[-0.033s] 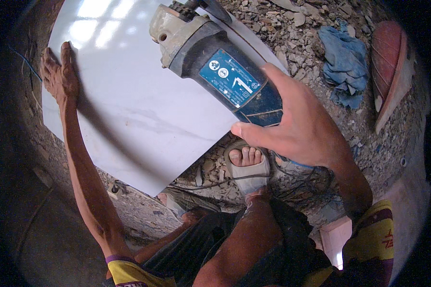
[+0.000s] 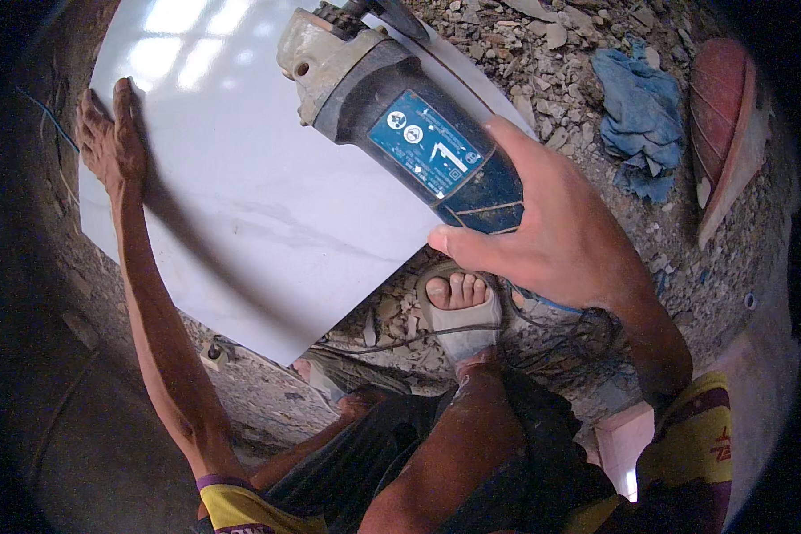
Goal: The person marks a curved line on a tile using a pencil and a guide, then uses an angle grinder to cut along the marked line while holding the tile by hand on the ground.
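Note:
A large glossy white tile (image 2: 267, 205) with faint grey veining lies over the rubble. At its far left edge, my left hand (image 2: 113, 147) rests with fingers stretched out, holding nothing. My right hand (image 2: 556, 227) is wrapped around the rear body of a blue angle grinder (image 2: 432, 147), thumb on the near side. The grinder's grey metal head points up and left above the tile's right part. Its disc is not clearly visible, and a dark guard or handle shows at the top edge. A dark, narrow line runs along the tile's right side, beside the grinder.
Broken rubble (image 2: 556, 93) covers the ground to the right, with a crumpled blue cloth (image 2: 636, 120) and a red shoe-shaped object (image 2: 719, 116) on it. A dark cable (image 2: 392, 345) runs past my sandalled foot (image 2: 463, 311). A plug-like piece (image 2: 214, 353) lies by the tile's near corner.

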Motion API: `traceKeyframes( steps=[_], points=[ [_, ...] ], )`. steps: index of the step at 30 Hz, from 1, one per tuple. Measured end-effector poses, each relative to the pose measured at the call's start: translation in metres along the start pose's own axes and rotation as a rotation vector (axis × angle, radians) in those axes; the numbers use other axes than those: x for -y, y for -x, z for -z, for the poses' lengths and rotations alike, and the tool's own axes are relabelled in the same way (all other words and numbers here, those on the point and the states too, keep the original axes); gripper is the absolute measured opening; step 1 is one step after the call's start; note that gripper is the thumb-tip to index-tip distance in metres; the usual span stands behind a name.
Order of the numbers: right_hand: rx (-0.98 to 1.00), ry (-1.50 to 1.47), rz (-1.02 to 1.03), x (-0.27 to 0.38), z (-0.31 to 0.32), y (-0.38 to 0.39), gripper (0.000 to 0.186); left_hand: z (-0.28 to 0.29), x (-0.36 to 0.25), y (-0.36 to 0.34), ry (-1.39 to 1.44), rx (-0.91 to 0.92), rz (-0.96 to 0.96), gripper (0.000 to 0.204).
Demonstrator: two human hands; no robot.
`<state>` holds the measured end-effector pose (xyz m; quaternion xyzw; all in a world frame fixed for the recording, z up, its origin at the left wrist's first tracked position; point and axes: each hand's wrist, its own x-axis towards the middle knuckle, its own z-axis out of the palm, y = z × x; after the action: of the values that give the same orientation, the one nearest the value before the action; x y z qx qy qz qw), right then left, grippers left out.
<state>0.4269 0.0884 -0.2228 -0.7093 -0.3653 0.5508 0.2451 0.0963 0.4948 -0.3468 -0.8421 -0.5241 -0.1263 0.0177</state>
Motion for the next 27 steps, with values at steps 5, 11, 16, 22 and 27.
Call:
traceKeyframes(
  steps=[5,11,16,22,27],
  points=[
    [-0.083,0.044,0.114,-0.003,0.000,-0.002,0.066,-0.002,0.000,-0.003,0.013,0.004,-0.010,0.103],
    [0.021,-0.041,-0.019,0.001,0.006,0.006,0.066,-0.001,-0.002,-0.001,0.024,0.023,0.007,0.103],
    [0.046,-0.149,-0.095,0.001,0.008,0.015,0.066,-0.001,-0.002,-0.002,0.016,0.003,-0.015,0.103],
    [0.054,-0.113,-0.097,0.003,0.008,0.010,0.068,-0.003,0.003,-0.001,-0.005,0.001,-0.012,0.103],
    [-0.130,0.091,0.119,-0.017,-0.002,0.009,0.068,-0.001,-0.006,-0.001,0.024,0.013,0.005,0.104]
  ],
)
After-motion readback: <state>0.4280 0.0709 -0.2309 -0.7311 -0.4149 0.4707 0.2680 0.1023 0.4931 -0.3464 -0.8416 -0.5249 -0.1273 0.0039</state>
